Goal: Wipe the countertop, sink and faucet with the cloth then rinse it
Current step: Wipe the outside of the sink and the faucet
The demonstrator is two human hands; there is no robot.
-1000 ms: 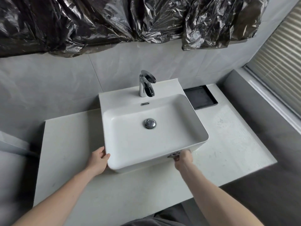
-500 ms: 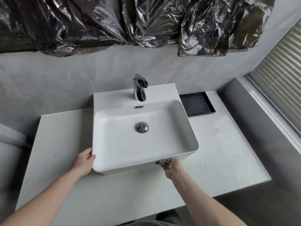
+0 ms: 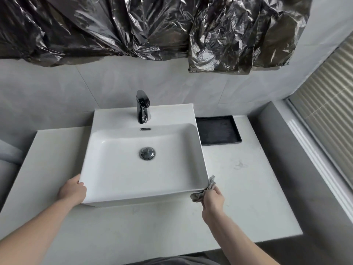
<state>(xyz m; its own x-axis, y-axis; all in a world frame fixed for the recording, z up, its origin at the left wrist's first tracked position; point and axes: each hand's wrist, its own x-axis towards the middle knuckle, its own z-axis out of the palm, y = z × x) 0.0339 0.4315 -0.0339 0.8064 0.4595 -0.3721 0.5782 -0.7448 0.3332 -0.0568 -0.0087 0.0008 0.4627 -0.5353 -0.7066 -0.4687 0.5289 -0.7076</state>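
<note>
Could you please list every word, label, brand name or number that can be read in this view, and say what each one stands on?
No text can be read anywhere in this view.
The faucet, the sink, the black tray and the cloth in the right hand show no print or brand mark.
The black plastic sheeting shows only creases and glare.

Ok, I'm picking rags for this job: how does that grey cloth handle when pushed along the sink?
Probably floppy: the cloth bunches in wrinkled folds in the right hand. Likely light, since a small wad pokes out. It seems to mould against the sink corner.
</note>
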